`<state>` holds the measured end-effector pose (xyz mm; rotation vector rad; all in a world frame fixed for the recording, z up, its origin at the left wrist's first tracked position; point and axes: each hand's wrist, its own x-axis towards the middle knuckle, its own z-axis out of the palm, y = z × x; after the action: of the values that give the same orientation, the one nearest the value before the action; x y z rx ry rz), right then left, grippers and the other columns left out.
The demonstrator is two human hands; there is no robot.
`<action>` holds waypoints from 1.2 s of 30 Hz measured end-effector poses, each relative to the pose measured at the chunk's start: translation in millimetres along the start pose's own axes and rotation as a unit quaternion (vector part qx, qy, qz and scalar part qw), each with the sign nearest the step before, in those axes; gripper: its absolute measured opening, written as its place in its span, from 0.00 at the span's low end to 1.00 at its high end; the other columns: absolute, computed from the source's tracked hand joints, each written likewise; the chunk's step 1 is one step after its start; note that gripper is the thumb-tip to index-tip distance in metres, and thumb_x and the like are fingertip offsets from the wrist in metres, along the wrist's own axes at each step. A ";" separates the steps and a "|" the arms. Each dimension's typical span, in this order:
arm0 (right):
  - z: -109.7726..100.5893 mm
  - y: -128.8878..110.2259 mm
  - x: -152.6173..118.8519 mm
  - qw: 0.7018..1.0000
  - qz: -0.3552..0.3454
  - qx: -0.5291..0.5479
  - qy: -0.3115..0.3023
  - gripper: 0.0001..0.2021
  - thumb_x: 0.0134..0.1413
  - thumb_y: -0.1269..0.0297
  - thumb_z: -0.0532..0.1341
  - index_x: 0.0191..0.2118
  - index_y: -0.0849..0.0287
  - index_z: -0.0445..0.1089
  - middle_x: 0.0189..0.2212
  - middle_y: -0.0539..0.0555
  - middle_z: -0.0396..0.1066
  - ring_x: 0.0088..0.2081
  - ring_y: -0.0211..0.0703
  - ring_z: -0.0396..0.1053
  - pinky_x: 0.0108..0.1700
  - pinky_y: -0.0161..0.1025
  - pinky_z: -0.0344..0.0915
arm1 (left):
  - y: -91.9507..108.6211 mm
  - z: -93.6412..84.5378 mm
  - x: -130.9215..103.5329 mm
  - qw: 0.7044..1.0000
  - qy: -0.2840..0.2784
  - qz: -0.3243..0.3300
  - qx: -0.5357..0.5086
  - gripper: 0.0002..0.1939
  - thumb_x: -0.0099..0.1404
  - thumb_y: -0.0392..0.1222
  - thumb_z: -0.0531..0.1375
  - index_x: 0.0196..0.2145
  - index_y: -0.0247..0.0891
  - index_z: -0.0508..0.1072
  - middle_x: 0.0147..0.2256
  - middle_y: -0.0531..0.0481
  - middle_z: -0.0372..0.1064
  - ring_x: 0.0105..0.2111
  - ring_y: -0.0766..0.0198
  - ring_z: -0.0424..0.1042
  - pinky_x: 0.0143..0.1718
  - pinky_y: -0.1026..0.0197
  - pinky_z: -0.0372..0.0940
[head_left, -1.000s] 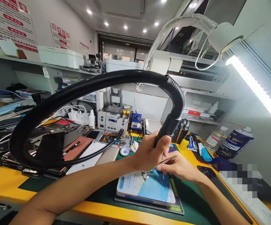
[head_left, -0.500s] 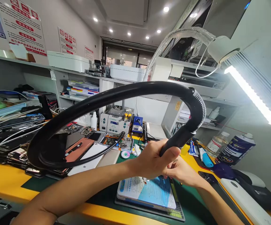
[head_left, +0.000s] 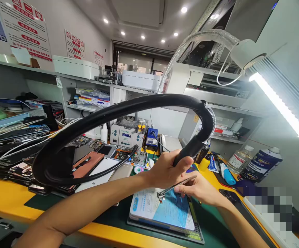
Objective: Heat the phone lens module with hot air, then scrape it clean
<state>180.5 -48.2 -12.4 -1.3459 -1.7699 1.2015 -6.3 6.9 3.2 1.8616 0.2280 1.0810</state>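
While my left hand [head_left: 167, 169] is wrapped around a black handle [head_left: 188, 151], with the thumb lying along its near side, my right hand [head_left: 199, 187] pinches metal tweezers [head_left: 176, 183] between thumb and fingers. The lower end of the handle is hidden behind my left hand. From its upper end, a thick black hose [head_left: 128, 107] bends through a coiled metal spring [head_left: 211, 119] and arches over to the left, then loops down in front of the stacked phones.

The tweezers slant down to the left, and their tips reach a small metal part [head_left: 161, 197] lying on a blue-and-white flat case [head_left: 165, 210]. I cannot tell whether the tips grip the part. The case rests on a grey perforated plate [head_left: 199, 236], which sits on a green mat [head_left: 211, 220] over the yellow surface [head_left: 113, 232].

At the far side stand a grey control unit [head_left: 127, 135], a smaller blue unit [head_left: 152, 136] just to its right and a white bottle [head_left: 104, 133] to its left. Farther left and nearer, phones and loose boards are heaped. On the right are a clear bottle [head_left: 239, 159] and a dark blue can [head_left: 260, 165], below a lit lamp [head_left: 281, 106].
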 end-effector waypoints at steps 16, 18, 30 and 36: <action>0.9 -1.6 -0.7 1.000 0.000 0.012 0.001 0.15 0.47 0.59 0.77 0.21 0.61 0.76 0.18 0.48 0.69 0.22 0.36 0.63 0.27 0.35 0.59 | 5.3 7.2 -6.4 0.998 -0.045 -0.013 -0.052 0.16 0.76 0.51 0.60 0.43 0.34 0.75 0.32 0.53 0.72 0.26 0.69 0.71 0.28 0.63 0.71; 0.8 -1.0 -1.0 1.000 0.002 0.009 0.003 0.14 0.47 0.56 0.77 0.26 0.62 0.80 0.19 0.49 0.71 0.22 0.37 0.65 0.26 0.35 0.59 | 1.7 4.3 -3.1 0.999 -0.030 -0.015 -0.037 0.15 0.75 0.51 0.61 0.45 0.34 0.75 0.36 0.51 0.74 0.30 0.66 0.74 0.33 0.60 0.73; 0.6 1.7 -1.1 1.000 0.013 -0.001 0.012 0.18 0.47 0.52 0.77 0.35 0.63 0.83 0.20 0.50 0.73 0.23 0.38 0.67 0.26 0.36 0.59 | 10.6 -7.7 0.8 0.999 -0.045 -0.011 -0.015 0.16 0.76 0.52 0.60 0.43 0.34 0.75 0.33 0.53 0.73 0.26 0.68 0.71 0.29 0.62 0.71; 0.9 -1.2 -2.2 1.000 0.006 -0.019 0.008 0.16 0.49 0.57 0.75 0.21 0.61 0.74 0.18 0.49 0.70 0.23 0.37 0.63 0.26 0.36 0.57 | 17.5 4.3 -6.1 0.998 -0.064 0.001 -0.026 0.17 0.76 0.52 0.60 0.37 0.34 0.74 0.26 0.57 0.67 0.22 0.70 0.67 0.25 0.65 0.67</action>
<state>179.9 -50.6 -11.6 -1.3863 -1.7843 1.1657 -11.4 -8.7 12.8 1.8762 0.1213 0.9563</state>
